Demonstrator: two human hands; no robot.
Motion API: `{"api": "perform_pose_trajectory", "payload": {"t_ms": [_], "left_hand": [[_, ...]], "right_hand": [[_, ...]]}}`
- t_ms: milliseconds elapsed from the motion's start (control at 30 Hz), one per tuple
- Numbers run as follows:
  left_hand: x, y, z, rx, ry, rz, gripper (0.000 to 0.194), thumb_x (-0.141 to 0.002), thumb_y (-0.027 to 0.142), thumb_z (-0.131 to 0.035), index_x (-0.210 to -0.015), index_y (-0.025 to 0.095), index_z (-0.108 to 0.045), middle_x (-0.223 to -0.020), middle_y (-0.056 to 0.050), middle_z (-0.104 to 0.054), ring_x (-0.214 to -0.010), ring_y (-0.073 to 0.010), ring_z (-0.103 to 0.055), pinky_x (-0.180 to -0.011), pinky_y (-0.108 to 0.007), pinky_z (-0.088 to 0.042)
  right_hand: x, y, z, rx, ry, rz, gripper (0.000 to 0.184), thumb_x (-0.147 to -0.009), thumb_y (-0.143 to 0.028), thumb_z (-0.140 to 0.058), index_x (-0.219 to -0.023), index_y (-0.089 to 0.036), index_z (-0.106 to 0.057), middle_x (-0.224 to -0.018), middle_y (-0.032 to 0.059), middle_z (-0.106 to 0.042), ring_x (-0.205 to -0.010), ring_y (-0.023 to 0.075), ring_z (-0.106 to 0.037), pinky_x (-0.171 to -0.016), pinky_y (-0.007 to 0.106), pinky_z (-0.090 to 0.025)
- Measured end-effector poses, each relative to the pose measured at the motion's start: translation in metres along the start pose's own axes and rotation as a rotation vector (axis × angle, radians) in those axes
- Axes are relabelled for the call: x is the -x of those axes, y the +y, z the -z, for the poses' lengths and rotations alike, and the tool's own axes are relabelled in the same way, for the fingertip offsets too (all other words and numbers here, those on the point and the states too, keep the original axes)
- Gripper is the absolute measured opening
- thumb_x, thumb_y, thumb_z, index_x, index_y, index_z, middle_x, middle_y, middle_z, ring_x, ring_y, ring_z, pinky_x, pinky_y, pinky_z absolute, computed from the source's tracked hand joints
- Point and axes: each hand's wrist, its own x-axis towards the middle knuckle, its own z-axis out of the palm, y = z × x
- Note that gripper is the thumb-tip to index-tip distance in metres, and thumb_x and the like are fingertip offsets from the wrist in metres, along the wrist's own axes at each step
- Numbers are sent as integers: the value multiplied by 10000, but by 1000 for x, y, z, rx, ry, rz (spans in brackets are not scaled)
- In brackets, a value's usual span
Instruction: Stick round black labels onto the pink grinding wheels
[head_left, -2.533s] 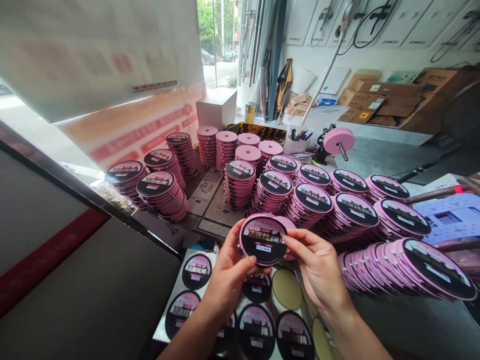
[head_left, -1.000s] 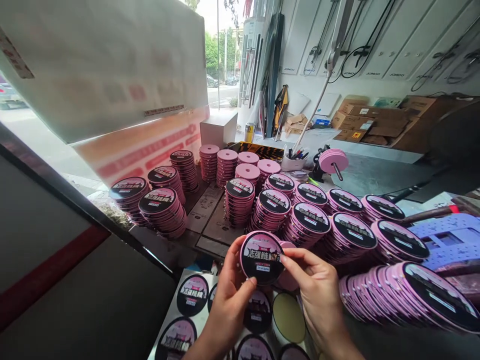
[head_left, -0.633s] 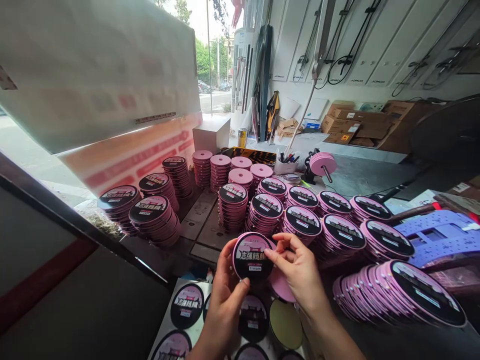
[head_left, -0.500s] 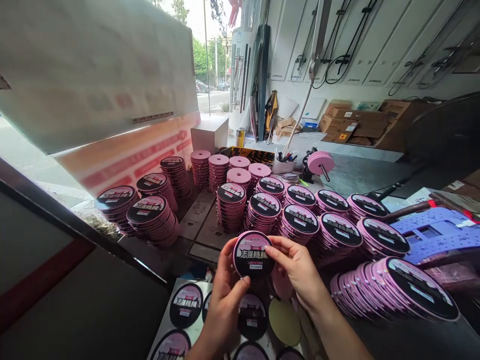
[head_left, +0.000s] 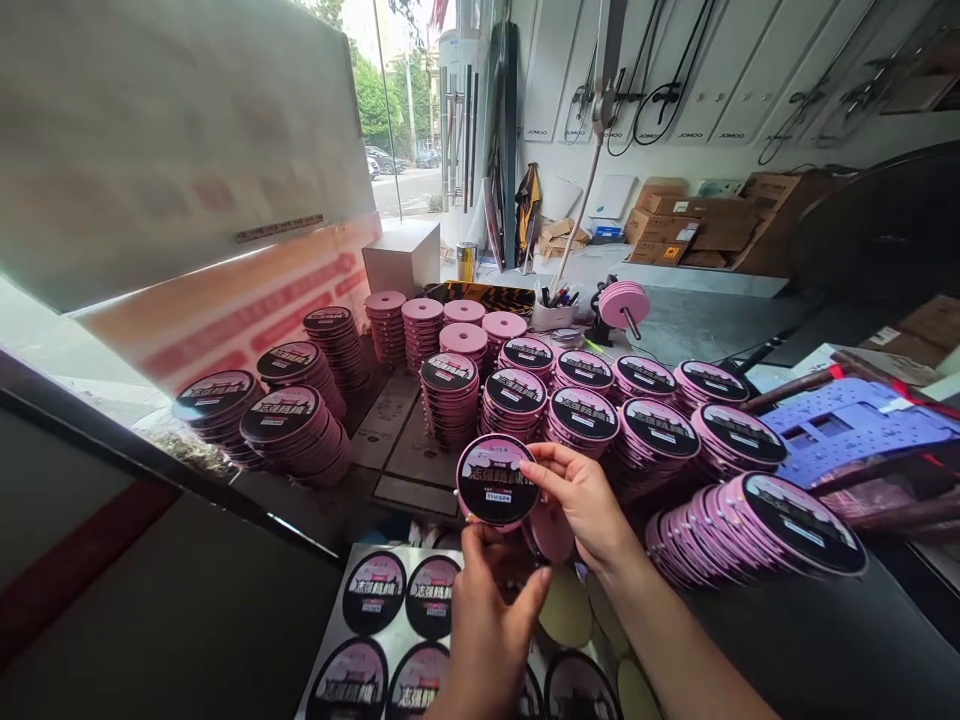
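A round pink foam spool with a black printed label on its face is held by my right hand, thumb on the label and fingers behind the right edge. My left hand is just below it, fingertips at the spool's lower edge and thumb spread away to the right. Under my right hand another plain pink disc shows in part. Below my hands lies a sheet of round labels, partly hidden by my left arm. Yellowish bare circles show on it.
Several stacks of labelled spools stand ahead and right, others at left. Plain pink stacks are farther back. A leaning stack is at right, near a purple plastic stool. More discs hang on a spindle.
My left hand has left the spool's left side and moved down below it, its thumb off the label. My right hand still holds the spool. The view has shifted slightly.
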Motion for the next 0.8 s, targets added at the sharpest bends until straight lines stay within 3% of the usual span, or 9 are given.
{"api": "perform_pose_trajectory", "payload": {"t_ms": [133, 233, 300, 400, 467, 533, 633, 800], "left_hand": [[-6, 2, -15, 58, 51, -12, 321, -704, 217, -659, -879, 235, -390, -820, -47, -699, -774, -221, -676, -705, -328, -485], [-7, 2, -16, 121, 62, 33, 352, -699, 200, -659, -871, 237, -354, -754, -14, -678, -720, -192, -672, -702, -309, -485], [-3, 3, -11, 167, 54, 80, 380, -688, 204, -666, -910, 239, -360, -747, 8, -653, -689, -164, -655, -669, -276, -480], [9, 8, 4, 241, -12, 154, 482, -671, 231, -675, -1073, 245, -410, -806, 0, -626, -729, -154, -618, -635, -243, -476], [19, 9, 20, 265, -74, 222, 514, -667, 275, -680, -1136, 238, -472, -905, -37, -634, -820, -176, -599, -660, -244, -478], [28, 6, 37, 286, -129, 313, 481, -655, 309, -689, -1110, 239, -550, -1016, -56, -634, -875, -195, -591, -682, -241, -472], [37, -5, 54, 306, -186, 477, 445, -627, 262, -681, -1064, 262, -597, -948, -25, -644, -734, -149, -590, -585, -205, -442], [36, -25, 56, 423, -129, 674, 362, -566, 120, -594, -908, 237, -613, -804, 19, -608, -575, -79, -525, -503, -167, -395]], "right_hand": [[3, -1, 2, -21, 37, 5, 359, -461, -304, -830, -730, -150, -649, -609, -14, -668, -465, 72, -520, -428, 167, -343], [15, -6, 15, -99, 21, 4, 362, -494, -308, -821, -776, -164, -647, -662, -5, -679, -497, 93, -546, -449, 184, -385], [29, -9, 35, -173, 78, 18, 375, -518, -311, -813, -832, -191, -647, -732, 1, -695, -563, 118, -590, -499, 208, -441], [49, -7, 75, -224, 300, 34, 418, -502, -311, -826, -868, -221, -645, -800, 0, -708, -668, 136, -629, -577, 220, -491], [56, 2, 99, -179, 419, 17, 447, -473, -315, -837, -861, -217, -639, -774, -1, -708, -655, 131, -624, -550, 201, -482], [54, 16, 115, -51, 469, 18, 459, -463, -350, -830, -845, -201, -623, -693, -5, -692, -547, 114, -581, -439, 173, -417], [38, 38, 124, 186, 479, 88, 464, -498, -459, -769, -826, -184, -588, -583, -17, -644, -412, 93, -475, -339, 166, -284], [6, 62, 126, 364, 472, 153, 453, -541, -519, -693, -799, -160, -592, -541, -10, -606, -436, 123, -494, -371, 203, -316]]}}
